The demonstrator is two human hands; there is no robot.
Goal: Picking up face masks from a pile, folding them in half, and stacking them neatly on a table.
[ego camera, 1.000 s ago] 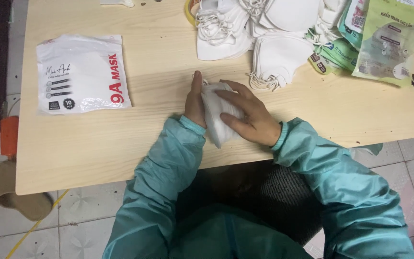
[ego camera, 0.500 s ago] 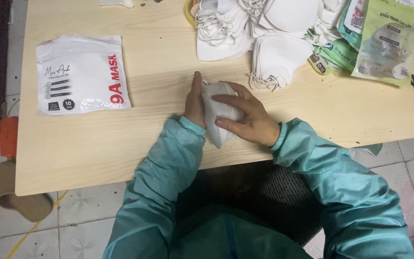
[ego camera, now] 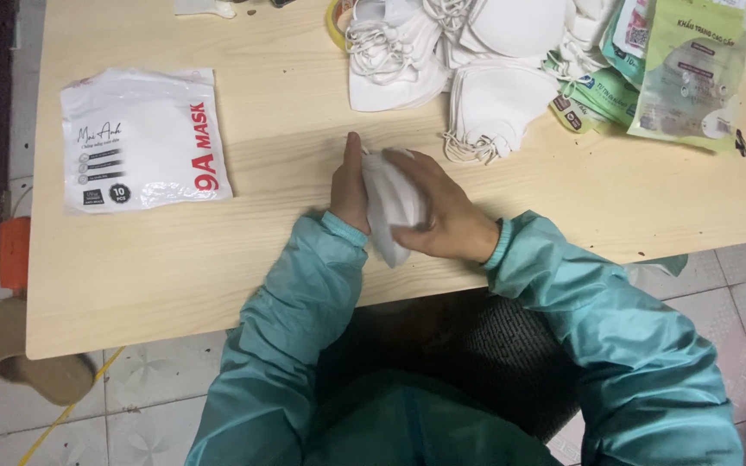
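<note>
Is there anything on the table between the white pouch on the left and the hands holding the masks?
No. In the head view, only bare wooden table lies between the white pouch and the left hand, which presses the mask stack.

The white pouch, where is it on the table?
In the head view, the white pouch lies flat at the table's left end, apart from the left hand and the mask pile.

White mask (ego camera: 388, 203); teal sleeves (ego camera: 295, 319); pale wood-grain worktop (ego camera: 174, 259). Left of the mask, a white pouch (ego camera: 142, 138) with red lettering; right, green packets (ego camera: 688, 73).
</note>
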